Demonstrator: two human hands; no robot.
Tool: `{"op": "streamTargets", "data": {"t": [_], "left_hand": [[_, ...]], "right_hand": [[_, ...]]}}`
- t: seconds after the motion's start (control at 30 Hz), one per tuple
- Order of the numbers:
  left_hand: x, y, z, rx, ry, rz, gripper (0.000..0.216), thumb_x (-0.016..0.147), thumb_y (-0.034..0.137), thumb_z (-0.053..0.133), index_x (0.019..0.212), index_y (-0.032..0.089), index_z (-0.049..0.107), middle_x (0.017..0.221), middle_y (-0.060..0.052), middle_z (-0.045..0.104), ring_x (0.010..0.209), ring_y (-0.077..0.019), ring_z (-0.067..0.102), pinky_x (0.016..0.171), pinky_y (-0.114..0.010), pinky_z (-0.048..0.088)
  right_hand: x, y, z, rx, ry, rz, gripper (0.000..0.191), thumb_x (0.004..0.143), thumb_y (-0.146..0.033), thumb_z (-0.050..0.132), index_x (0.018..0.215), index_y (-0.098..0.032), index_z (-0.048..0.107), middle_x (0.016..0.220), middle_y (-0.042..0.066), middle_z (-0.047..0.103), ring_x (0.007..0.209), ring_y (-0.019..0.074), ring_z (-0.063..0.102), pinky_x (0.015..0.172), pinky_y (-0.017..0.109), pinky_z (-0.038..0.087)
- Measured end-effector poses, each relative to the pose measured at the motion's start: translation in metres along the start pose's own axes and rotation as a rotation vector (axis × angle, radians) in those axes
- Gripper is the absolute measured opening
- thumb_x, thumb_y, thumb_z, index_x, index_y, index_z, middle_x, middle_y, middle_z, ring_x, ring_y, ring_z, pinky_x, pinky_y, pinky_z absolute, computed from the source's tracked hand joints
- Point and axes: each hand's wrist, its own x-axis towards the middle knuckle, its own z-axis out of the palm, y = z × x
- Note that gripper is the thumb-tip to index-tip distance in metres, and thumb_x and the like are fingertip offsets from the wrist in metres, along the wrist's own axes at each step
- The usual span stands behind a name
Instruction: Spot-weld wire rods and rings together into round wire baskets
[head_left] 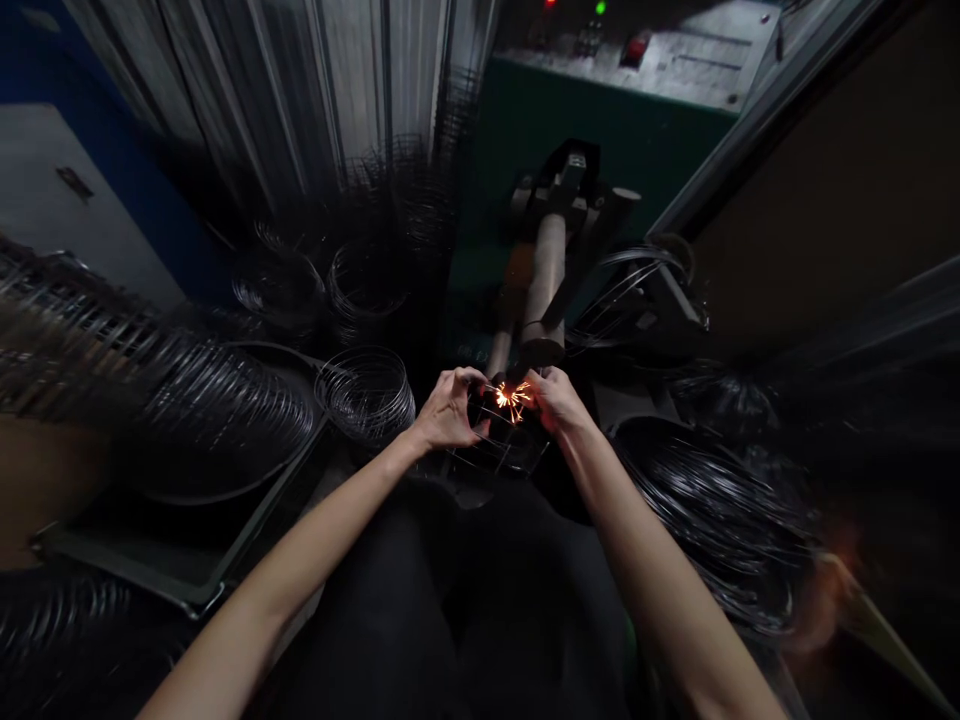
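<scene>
Bright orange sparks [513,397] burst at the tip of a spot welder's cylindrical metal arm [547,280], between my two hands. Just below the sparks is a round wire frame [501,462] made of thin dark rods. My left hand [450,408] grips its left side, thumb low and fingers curled over the top. Close to the sparks on the other side, my right hand [558,398] is closed in a pinch on the wire of the frame. Its fingertips are partly hidden by glare and shadow.
The welder's green cabinet [600,130] rises ahead. Wire rings [365,395] are piled left of my hands, and a long stack of rings [225,400] lies over a green-edged bin [202,590]. Bundled dark wire [712,500] lies at right.
</scene>
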Motion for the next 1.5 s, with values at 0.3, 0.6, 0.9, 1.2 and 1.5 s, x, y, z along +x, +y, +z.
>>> {"op": "streamTargets", "data": {"t": [0.3, 0.6, 0.9, 1.2, 1.5], "left_hand": [[-0.007, -0.004, 0.002, -0.037, -0.027, -0.112, 0.064, 0.060, 0.023, 0.068, 0.112, 0.021, 0.031, 0.107, -0.007, 0.048, 0.095, -0.0217, 0.055, 0.081, -0.039, 0.047], [-0.019, -0.011, -0.004, -0.153, 0.050, -0.162, 0.067, 0.058, 0.017, 0.066, 0.112, 0.022, 0.027, 0.096, -0.003, 0.050, 0.089, -0.0187, 0.056, 0.082, -0.037, 0.046], [-0.016, -0.008, -0.008, -0.189, 0.073, -0.146, 0.064, 0.058, 0.018, 0.067, 0.110, 0.022, 0.029, 0.097, -0.004, 0.047, 0.084, -0.0168, 0.055, 0.078, -0.035, 0.048], [-0.012, -0.014, -0.014, -0.192, 0.071, -0.174, 0.056, 0.058, 0.016, 0.065, 0.105, 0.021, 0.034, 0.097, -0.004, 0.045, 0.086, -0.0170, 0.055, 0.082, -0.037, 0.046], [-0.012, -0.023, -0.010, -0.168, 0.085, -0.178, 0.058, 0.058, 0.021, 0.066, 0.105, 0.022, 0.033, 0.103, -0.006, 0.041, 0.084, -0.0155, 0.052, 0.080, -0.035, 0.047]], "right_hand": [[-0.006, -0.015, -0.005, 0.231, 0.139, 0.065, 0.030, 0.076, -0.038, 0.065, 0.068, -0.020, 0.043, 0.047, -0.009, 0.041, 0.034, 0.0029, 0.030, 0.035, 0.017, 0.028], [-0.012, -0.018, 0.007, 0.205, -0.043, 0.131, 0.027, 0.060, -0.022, 0.076, 0.071, -0.015, 0.052, 0.045, -0.008, 0.044, 0.036, 0.0017, 0.033, 0.034, 0.015, 0.022], [-0.008, -0.016, 0.008, 0.209, -0.033, 0.106, 0.029, 0.054, -0.020, 0.076, 0.068, -0.016, 0.051, 0.050, -0.006, 0.049, 0.039, 0.0024, 0.039, 0.037, 0.015, 0.028], [0.001, -0.016, 0.014, 0.188, 0.003, 0.092, 0.031, 0.053, -0.022, 0.077, 0.062, -0.018, 0.047, 0.044, -0.006, 0.043, 0.039, 0.0053, 0.038, 0.038, 0.019, 0.031], [0.006, -0.012, 0.015, 0.169, -0.007, 0.075, 0.030, 0.057, -0.017, 0.071, 0.056, -0.020, 0.042, 0.043, -0.006, 0.040, 0.040, 0.0061, 0.039, 0.039, 0.020, 0.036]]}}
